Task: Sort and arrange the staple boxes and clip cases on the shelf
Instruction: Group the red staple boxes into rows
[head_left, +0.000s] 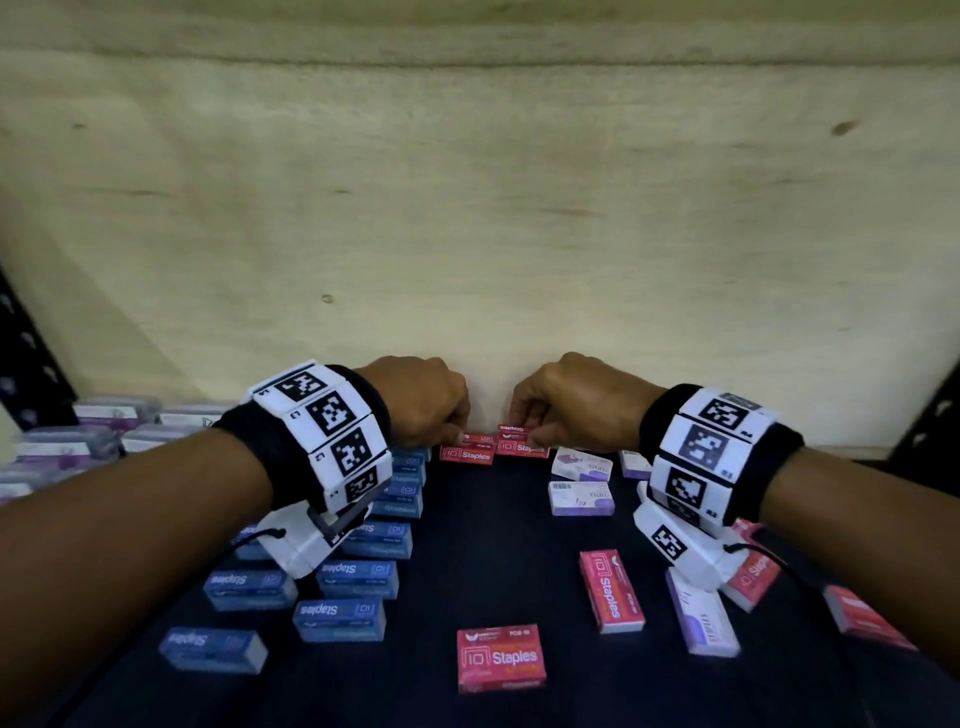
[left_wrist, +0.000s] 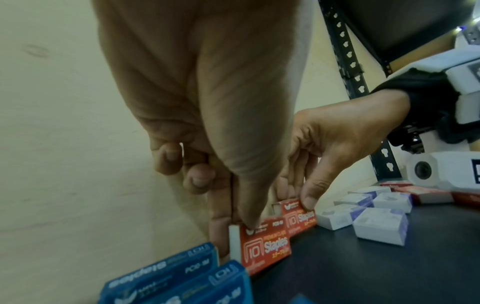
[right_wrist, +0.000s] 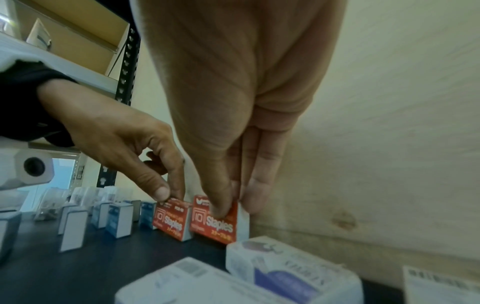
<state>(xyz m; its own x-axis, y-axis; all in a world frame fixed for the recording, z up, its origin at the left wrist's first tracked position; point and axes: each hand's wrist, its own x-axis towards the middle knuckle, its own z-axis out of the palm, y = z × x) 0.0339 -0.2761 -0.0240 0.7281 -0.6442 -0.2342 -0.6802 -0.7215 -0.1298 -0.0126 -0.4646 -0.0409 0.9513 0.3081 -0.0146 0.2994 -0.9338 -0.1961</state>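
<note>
Two red staple boxes stand side by side at the back of the dark shelf (head_left: 488, 540), against the pale wall. My left hand (head_left: 458, 432) pinches the left red box (head_left: 467, 453) between thumb and index finger. My right hand (head_left: 525, 432) pinches the right red box (head_left: 522, 445) by its top edge. In the left wrist view my left hand (left_wrist: 235, 236) holds the nearer red box (left_wrist: 265, 244), with the other red box (left_wrist: 298, 216) just behind. In the right wrist view my right hand (right_wrist: 237, 207) holds its red box (right_wrist: 215, 223) beside the left one (right_wrist: 171, 220).
Blue staple boxes (head_left: 353, 577) stand in rows on the left. Clear clip cases (head_left: 67, 441) lie at far left. White-and-purple boxes (head_left: 582, 498) sit right of the red pair. Loose red boxes (head_left: 501, 657) lie toward the front. A black shelf upright (left_wrist: 350, 61) rises at the right.
</note>
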